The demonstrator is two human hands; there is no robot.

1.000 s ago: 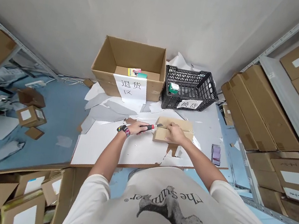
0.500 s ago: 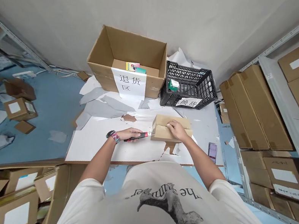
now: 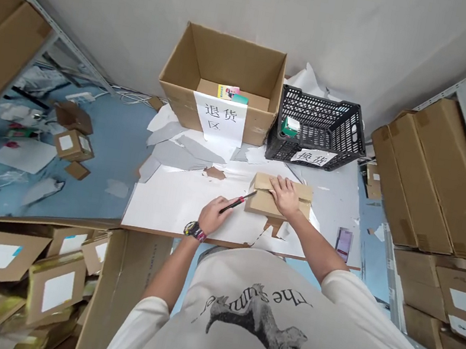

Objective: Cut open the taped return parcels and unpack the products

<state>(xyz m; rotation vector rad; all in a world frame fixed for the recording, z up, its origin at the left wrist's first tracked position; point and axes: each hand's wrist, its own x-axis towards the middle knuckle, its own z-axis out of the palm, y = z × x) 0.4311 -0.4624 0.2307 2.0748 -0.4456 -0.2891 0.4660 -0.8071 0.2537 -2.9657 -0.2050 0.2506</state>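
A small brown cardboard box (image 3: 262,205) lies on the white-covered table (image 3: 173,206), with a seam running across its top. My left hand (image 3: 213,214) is closed round a red and black utility knife (image 3: 234,203). The blade's tip meets the left end of the box near that seam; whether it has gone in is too small to tell. On top of the box rests my right hand (image 3: 285,197), flat with its fingers spread, pressing on the cardboard. Torn brown and white paper (image 3: 274,226) sticks out on the table below the box.
Behind stand a large open carton (image 3: 174,98) with a white paper sign and a black plastic crate (image 3: 341,148) holding a small green box. A phone (image 3: 343,244) lies at the table's right. Packed shelves flank both sides; a bin of boxes (image 3: 103,296) is at lower left.
My left hand has turned the knife so it points up more steeply at the box's end. My right hand has gone from curled fingers to spread flat. The camera view has shifted.
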